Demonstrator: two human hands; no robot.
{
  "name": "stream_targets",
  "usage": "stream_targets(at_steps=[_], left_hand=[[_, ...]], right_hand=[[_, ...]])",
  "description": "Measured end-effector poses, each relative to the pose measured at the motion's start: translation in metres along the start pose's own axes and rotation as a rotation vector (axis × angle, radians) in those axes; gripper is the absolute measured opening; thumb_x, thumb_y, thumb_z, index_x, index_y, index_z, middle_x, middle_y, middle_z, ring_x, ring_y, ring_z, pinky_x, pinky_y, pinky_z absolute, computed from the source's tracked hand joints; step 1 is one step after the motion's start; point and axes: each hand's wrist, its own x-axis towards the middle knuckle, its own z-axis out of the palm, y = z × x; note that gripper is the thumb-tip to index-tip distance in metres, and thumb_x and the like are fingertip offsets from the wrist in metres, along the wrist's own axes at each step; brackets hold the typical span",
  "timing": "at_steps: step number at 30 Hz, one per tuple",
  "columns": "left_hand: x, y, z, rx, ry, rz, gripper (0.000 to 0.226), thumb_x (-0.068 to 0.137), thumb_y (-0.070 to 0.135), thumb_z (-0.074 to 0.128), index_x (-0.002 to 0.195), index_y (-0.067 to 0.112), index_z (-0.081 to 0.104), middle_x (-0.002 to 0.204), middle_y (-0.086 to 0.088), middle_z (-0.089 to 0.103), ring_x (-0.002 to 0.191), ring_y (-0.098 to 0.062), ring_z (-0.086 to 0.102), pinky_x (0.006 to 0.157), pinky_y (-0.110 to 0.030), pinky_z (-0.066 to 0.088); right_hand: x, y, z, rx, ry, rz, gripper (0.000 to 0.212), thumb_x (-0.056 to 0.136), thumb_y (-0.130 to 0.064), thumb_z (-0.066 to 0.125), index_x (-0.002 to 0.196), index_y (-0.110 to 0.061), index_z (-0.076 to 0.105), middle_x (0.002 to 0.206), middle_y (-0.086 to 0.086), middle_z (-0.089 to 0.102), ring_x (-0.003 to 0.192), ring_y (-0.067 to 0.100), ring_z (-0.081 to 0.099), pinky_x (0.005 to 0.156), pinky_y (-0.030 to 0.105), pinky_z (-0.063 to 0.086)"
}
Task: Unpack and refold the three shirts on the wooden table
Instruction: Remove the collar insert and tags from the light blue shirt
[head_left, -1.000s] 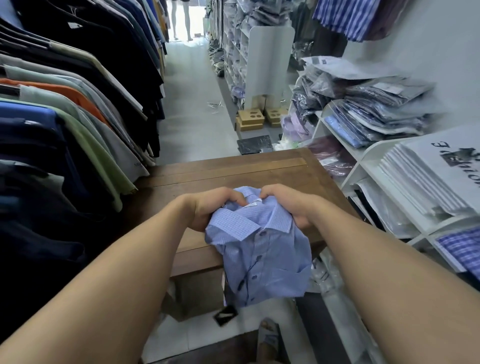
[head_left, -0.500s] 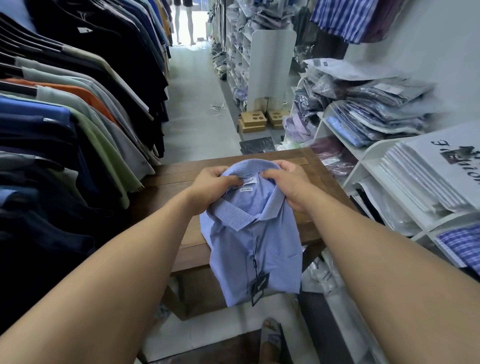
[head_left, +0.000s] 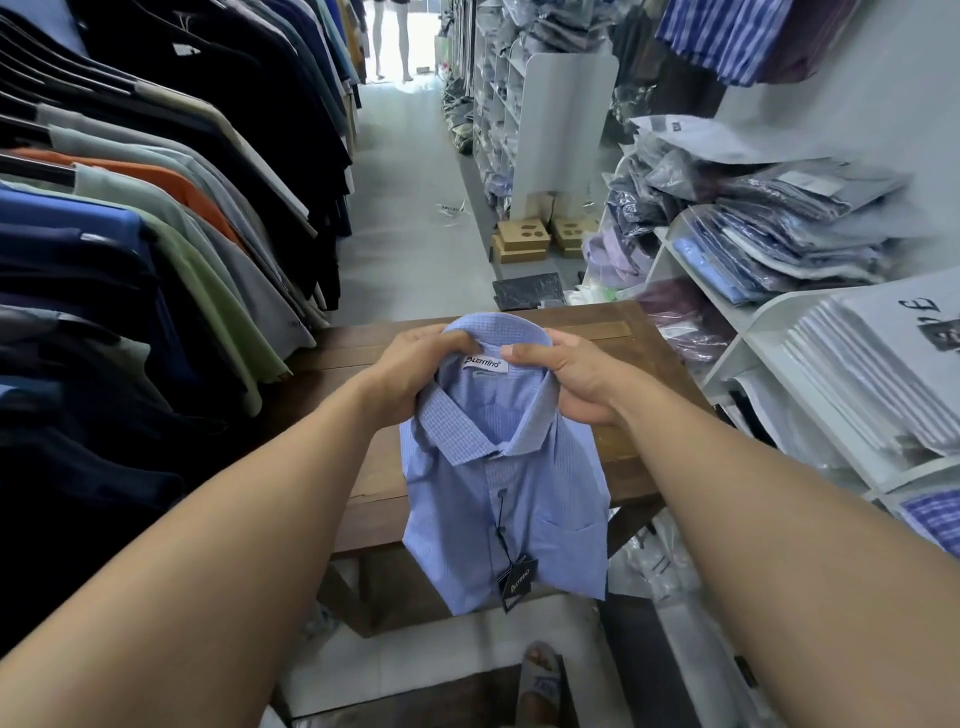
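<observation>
A light blue checked shirt (head_left: 504, 499) hangs folded and buttoned in front of me, above the near edge of the wooden table (head_left: 644, 358). A black price tag (head_left: 517, 579) dangles from its front. My left hand (head_left: 415, 371) grips the collar on its left side. My right hand (head_left: 571, 379) grips the collar on the right. A white brand label shows inside the neck between my thumbs. No other loose shirt lies on the tabletop in view.
A rack of hanging shirts (head_left: 156, 249) crowds the left side. White shelves (head_left: 769, 322) with bagged shirts (head_left: 789, 228) stand on the right. Plastic bags (head_left: 654, 566) lie on the floor by the table. An aisle (head_left: 410, 197) runs ahead with cardboard boxes (head_left: 524, 239).
The shirt was bunched low between my hands; both hands have lifted it by the collar, and it now hangs straight with the tag showing.
</observation>
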Motion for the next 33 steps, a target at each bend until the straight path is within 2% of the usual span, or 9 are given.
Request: stream_targets(at_steps=[3, 7, 11, 15, 18, 21, 23, 28, 33], left_hand=[[0.006, 0.012, 0.006, -0.025, -0.001, -0.025, 0.061, 0.059, 0.024, 0.077, 0.112, -0.005, 0.066, 0.112, -0.027, 0.071, 0.093, -0.036, 0.07, 0.092, -0.05, 0.056], [0.015, 0.024, 0.011, -0.084, -0.043, -0.04, 0.082, 0.055, 0.027, 0.076, 0.127, -0.008, 0.059, 0.117, -0.027, 0.068, 0.102, -0.039, 0.068, 0.1, -0.049, 0.051], [0.024, 0.033, 0.009, -0.109, -0.12, -0.016, 0.065, 0.078, 0.022, 0.065, 0.136, -0.005, 0.054, 0.133, -0.028, 0.06, 0.121, -0.043, 0.061, 0.11, -0.053, 0.044], [0.034, 0.043, 0.007, -0.162, -0.102, 0.038, 0.049, 0.09, 0.016, 0.061, 0.135, 0.0, 0.054, 0.125, -0.025, 0.065, 0.107, -0.035, 0.065, 0.098, -0.048, 0.053], [0.045, 0.051, 0.006, -0.168, -0.044, 0.063, 0.042, 0.092, 0.013, 0.061, 0.132, 0.003, 0.055, 0.114, -0.02, 0.068, 0.1, -0.032, 0.068, 0.089, -0.043, 0.057], [0.059, 0.056, 0.004, -0.181, 0.039, 0.072, 0.04, 0.081, 0.018, 0.07, 0.12, 0.012, 0.059, 0.105, -0.016, 0.069, 0.093, -0.029, 0.068, 0.091, -0.045, 0.055], [0.069, 0.058, 0.001, -0.18, 0.104, 0.075, 0.043, 0.074, 0.021, 0.072, 0.114, 0.012, 0.061, 0.102, -0.016, 0.069, 0.093, -0.029, 0.067, 0.093, -0.046, 0.053], [0.091, 0.059, -0.006, -0.207, 0.203, 0.023, 0.078, 0.059, 0.032, 0.078, 0.126, -0.003, 0.06, 0.125, -0.028, 0.065, 0.098, -0.032, 0.066, 0.105, -0.056, 0.045], [0.097, 0.063, 0.002, -0.183, 0.166, -0.007, 0.07, 0.072, 0.03, 0.071, 0.128, -0.01, 0.06, 0.117, -0.027, 0.067, 0.098, -0.034, 0.065, 0.096, -0.044, 0.051]], right_hand=[[0.008, -0.009, -0.002, 0.024, -0.029, -0.007, 0.057, 0.083, -0.004, 0.078, 0.136, -0.003, 0.056, 0.129, 0.024, 0.065, 0.117, 0.04, 0.065, 0.101, 0.055, 0.051], [0.022, -0.024, -0.007, 0.022, -0.071, -0.017, 0.058, 0.085, -0.01, 0.075, 0.138, 0.001, 0.054, 0.133, 0.026, 0.061, 0.122, 0.042, 0.061, 0.1, 0.053, 0.052], [0.038, -0.04, -0.014, 0.0, -0.14, -0.036, 0.069, 0.082, -0.018, 0.08, 0.142, -0.003, 0.049, 0.136, 0.025, 0.059, 0.125, 0.041, 0.059, 0.105, 0.057, 0.047], [0.053, -0.055, -0.01, -0.145, 0.088, -0.176, 0.059, 0.078, -0.028, 0.083, 0.128, -0.02, 0.052, 0.117, 0.013, 0.067, 0.103, 0.027, 0.07, 0.083, 0.04, 0.059], [0.068, -0.059, -0.011, -0.541, 0.294, -0.488, 0.044, 0.075, -0.047, 0.077, 0.11, -0.035, 0.053, 0.118, 0.001, 0.057, 0.108, 0.019, 0.061, 0.089, 0.034, 0.052], [0.079, -0.065, -0.013, -0.86, 0.393, -0.877, 0.03, 0.079, -0.04, 0.065, 0.104, -0.025, 0.06, 0.112, 0.0, 0.052, 0.107, 0.02, 0.051, 0.095, 0.034, 0.044], [0.085, -0.072, -0.013, -0.968, 0.372, -1.013, 0.029, 0.076, -0.04, 0.061, 0.095, -0.02, 0.067, 0.104, 0.002, 0.053, 0.103, 0.025, 0.049, 0.093, 0.039, 0.044], [0.102, -0.08, -0.023, -1.272, 0.161, -0.885, 0.045, 0.073, -0.058, 0.057, 0.106, -0.033, 0.075, 0.106, -0.007, 0.045, 0.106, 0.024, 0.043, 0.099, 0.042, 0.041], [0.119, -0.082, -0.027, -1.242, 0.159, -0.929, 0.018, 0.08, -0.045, 0.07, 0.091, -0.033, 0.078, 0.098, -0.009, 0.046, 0.102, 0.028, 0.044, 0.098, 0.048, 0.04]])
